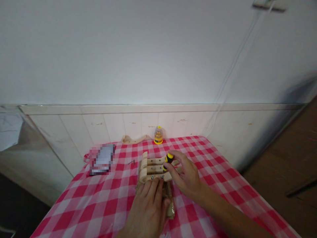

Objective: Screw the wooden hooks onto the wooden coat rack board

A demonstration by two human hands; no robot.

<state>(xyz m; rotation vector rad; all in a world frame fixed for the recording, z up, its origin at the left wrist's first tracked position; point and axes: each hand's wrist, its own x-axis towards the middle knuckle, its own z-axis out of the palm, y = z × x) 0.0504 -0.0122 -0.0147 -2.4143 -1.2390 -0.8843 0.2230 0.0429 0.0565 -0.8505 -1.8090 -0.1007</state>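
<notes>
A small wooden assembly (151, 169) of pale slats with screws lies on a red and white checked tablecloth (104, 201). My right hand (184, 175) is closed round a short yellow and black screwdriver (167, 161), held upright on the assembly. My left hand (148, 208) lies flat, fingers stretched out, pressing down on the near end of the wood, where a darker wooden piece (169, 201) shows beside it.
A yellow screwdriver bit holder (158, 135) stands at the table's far edge by the white panelled wall. A curved wooden part (135, 139) lies beside it. A blurred flat object (102, 159) sits at the left, and a small metal part (131, 162) near it.
</notes>
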